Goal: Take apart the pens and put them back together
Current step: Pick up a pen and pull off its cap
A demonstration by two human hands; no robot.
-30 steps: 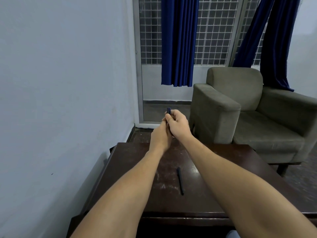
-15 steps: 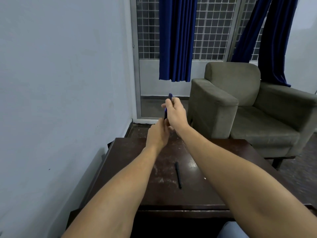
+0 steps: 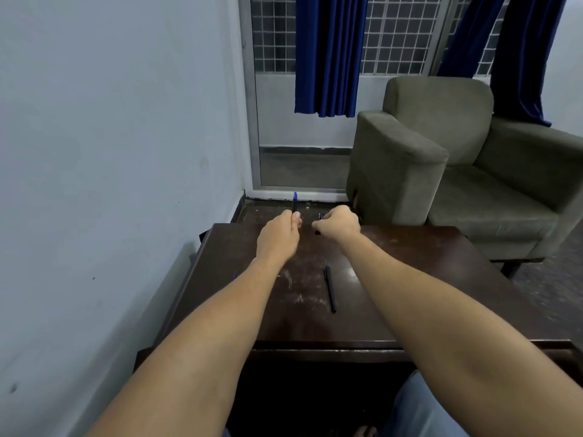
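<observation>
A person's L hand [image 3: 277,236] and R hand [image 3: 339,223] are held apart above the far edge of a dark wooden table [image 3: 410,279]. L fingers curl round a pen body [image 3: 295,205], upright, its blue end poking above the fist. R fingers curl tight on a smaller dark pen piece [image 3: 317,231], mostly hidden; can't tell which part. A second black pen [image 3: 330,288] lies on the tabletop btwn the forearms, untouched. Bkgd: grey-green armchair [image 3: 441,146], blue curtains [image 3: 328,58].
</observation>
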